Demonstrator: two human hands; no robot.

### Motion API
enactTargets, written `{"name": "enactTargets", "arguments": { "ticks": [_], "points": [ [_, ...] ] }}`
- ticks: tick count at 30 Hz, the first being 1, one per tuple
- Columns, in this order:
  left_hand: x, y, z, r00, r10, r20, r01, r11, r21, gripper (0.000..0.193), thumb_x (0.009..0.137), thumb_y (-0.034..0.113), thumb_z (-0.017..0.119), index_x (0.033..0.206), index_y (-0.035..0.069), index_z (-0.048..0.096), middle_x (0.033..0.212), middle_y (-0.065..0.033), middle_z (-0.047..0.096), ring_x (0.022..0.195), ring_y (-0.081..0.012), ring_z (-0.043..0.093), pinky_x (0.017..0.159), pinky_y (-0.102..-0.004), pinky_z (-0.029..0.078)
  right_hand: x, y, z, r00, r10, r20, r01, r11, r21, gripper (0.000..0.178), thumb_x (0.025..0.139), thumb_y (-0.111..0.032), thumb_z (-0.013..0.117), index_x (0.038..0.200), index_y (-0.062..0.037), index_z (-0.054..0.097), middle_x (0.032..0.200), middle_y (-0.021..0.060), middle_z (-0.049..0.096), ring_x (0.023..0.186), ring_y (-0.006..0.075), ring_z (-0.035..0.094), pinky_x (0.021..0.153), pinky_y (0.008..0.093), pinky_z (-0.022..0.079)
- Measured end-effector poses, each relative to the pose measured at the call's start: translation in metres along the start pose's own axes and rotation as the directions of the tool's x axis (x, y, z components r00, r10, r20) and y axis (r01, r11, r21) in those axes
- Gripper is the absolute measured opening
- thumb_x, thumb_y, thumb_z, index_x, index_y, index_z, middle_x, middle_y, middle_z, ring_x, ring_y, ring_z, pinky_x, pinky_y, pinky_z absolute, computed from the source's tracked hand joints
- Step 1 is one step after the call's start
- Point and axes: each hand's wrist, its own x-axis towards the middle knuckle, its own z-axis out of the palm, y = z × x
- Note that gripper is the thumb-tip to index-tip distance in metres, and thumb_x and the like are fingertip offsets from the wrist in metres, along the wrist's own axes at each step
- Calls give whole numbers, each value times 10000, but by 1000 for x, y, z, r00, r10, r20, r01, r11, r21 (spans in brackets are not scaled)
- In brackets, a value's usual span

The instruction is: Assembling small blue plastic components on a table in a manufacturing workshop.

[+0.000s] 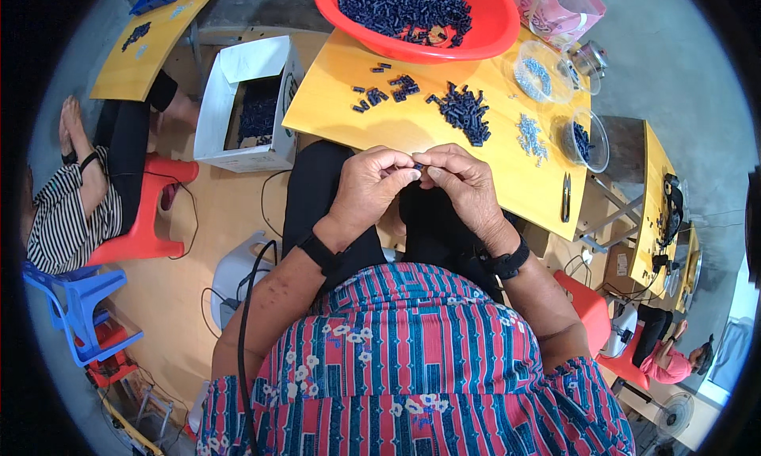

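My left hand (371,188) and my right hand (466,183) meet just off the near edge of the yellow table (333,107), above my lap. Thumbs and fingertips of both pinch a small black plastic part (418,167), mostly covered by the fingers. Beyond them on the tabletop lies a heap of similar black parts (466,113), with a looser group (404,86) to its left. Small silvery metal pieces (531,137) are scattered right of the heap. A pair of thread snips (566,197) rests near the table's right edge.
A red basin (428,56) full of black parts stands at the back. Clear tubs hold silvery pieces (534,77) and black parts (582,142). Left on the floor is an open white carton (238,156). Other people sit at left (71,218) and far right (670,362).
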Motion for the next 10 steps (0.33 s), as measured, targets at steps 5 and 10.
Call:
{"name": "enactTargets", "arguments": {
  "ticks": [5, 10],
  "points": [
    [25, -9, 1, 991, 126, -34, -117, 975, 188, 59, 819, 52, 701, 864, 18, 682, 731, -31, 637, 681, -103, 570, 620, -249, 455, 18, 1, -9, 992, 120, -30, -119, 992, 43, 226, 890, 67, 547, 1068, 28, 680, 1011, 73, 608, 846, 131, 644, 774, 244, 536],
    [42, -16, -2, 955, 284, 87, -289, 820, 494, 83, 811, 102, 714, 847, 31, 689, 807, -69, 681, 795, -195, 614, 745, -355, 484, 29, 15, -18, 986, 166, -4, -166, 984, -60, 216, 904, 46, 542, 1061, 11, 686, 1071, 89, 587, 915, 154, 644, 829, 253, 550]
  ]
}}
